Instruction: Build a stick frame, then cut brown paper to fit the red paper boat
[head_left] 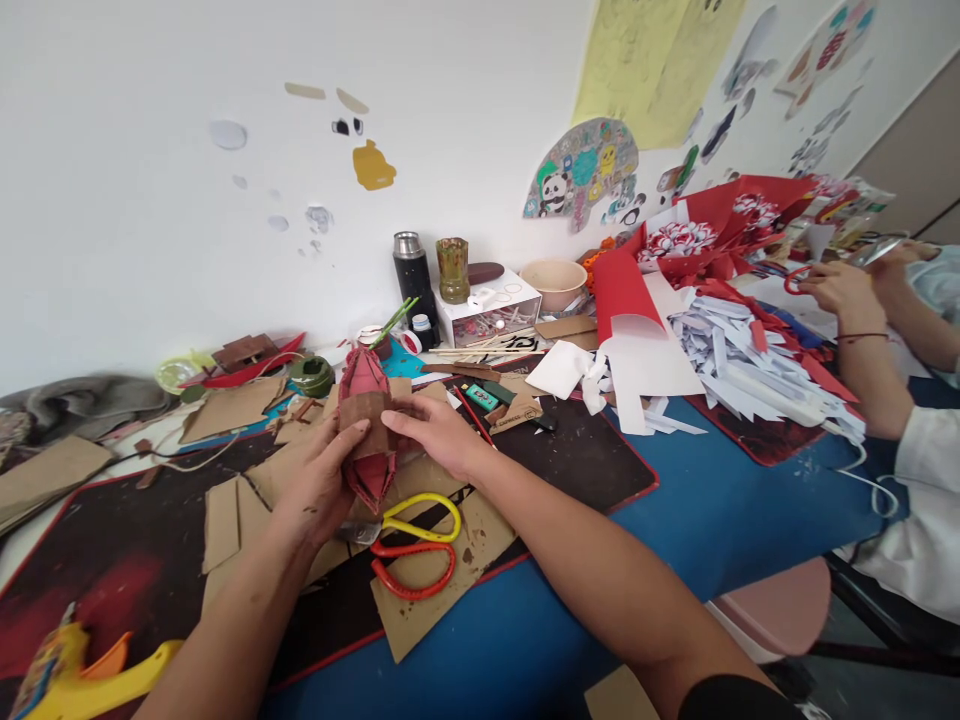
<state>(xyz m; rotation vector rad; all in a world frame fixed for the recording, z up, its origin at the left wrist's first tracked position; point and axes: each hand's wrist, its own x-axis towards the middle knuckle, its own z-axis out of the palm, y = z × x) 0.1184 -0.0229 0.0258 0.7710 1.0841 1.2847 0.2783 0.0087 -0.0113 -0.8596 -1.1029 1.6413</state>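
Note:
A small red model boat of cardboard is held up over the mat, its pointed ends facing away from me and towards me. A brown cardboard piece curves across its middle. My left hand grips the boat's left side, the thumb on the brown piece. From the right, my right hand pinches the brown piece's edge between thumb and fingers; some fingertips are hidden behind the boat. Just below lie scissors with one yellow and one red handle, on a cardboard sheet.
A yellow hot glue gun lies front left. Another red boat stands back left near a green pot. A black thermos stands by the wall. Paper strips pile up right, where another person's hand holds red-handled scissors.

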